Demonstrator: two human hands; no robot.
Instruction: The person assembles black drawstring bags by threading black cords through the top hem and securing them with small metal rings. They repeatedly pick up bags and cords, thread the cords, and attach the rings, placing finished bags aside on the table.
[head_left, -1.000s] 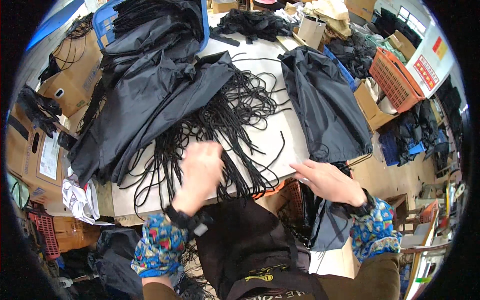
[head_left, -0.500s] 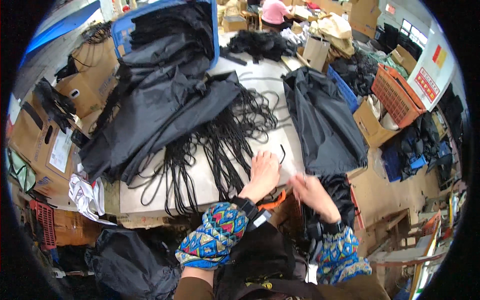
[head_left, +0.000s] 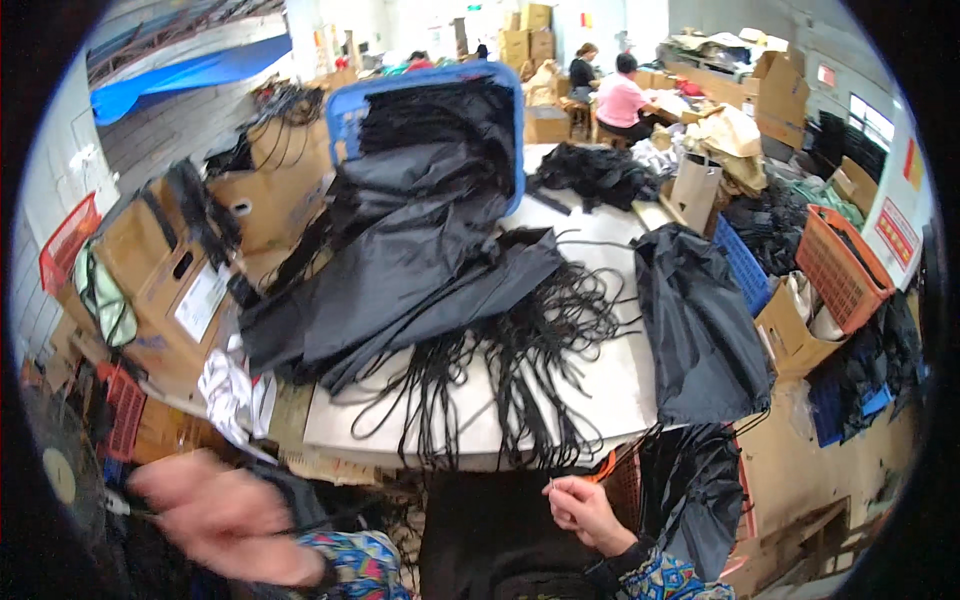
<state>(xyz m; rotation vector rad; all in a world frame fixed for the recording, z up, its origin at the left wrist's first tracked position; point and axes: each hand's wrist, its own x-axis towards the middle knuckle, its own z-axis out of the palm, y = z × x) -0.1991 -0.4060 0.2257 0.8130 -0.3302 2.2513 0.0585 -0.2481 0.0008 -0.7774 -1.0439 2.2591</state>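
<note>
My left hand [head_left: 215, 520] is out at the lower left, off the table's front edge. It is smeared by motion, so its fingers and anything in them cannot be made out. Just below the table edge, my right hand [head_left: 588, 512] is closed in a pinch; a tiny pale tip shows at the fingers, too small to name. Nearest to it, black cords [head_left: 540, 405] hang in loops over the white tabletop [head_left: 625, 385]. They trail from a pile of black fabric bags [head_left: 400, 270]. Another black drawstring bag [head_left: 700, 325] lies flat at the table's right side.
A blue crate [head_left: 518, 130] full of black fabric tips toward me at the back left. Cardboard boxes [head_left: 165, 290] flank the table's left. On the right are an orange crate [head_left: 845, 270] and a carton [head_left: 790, 335]. A person in pink [head_left: 622, 105] sits farther off.
My left hand has swung from the cords at the table's front to the lower left. My right hand has moved slightly left and closed. The view has tilted up.
</note>
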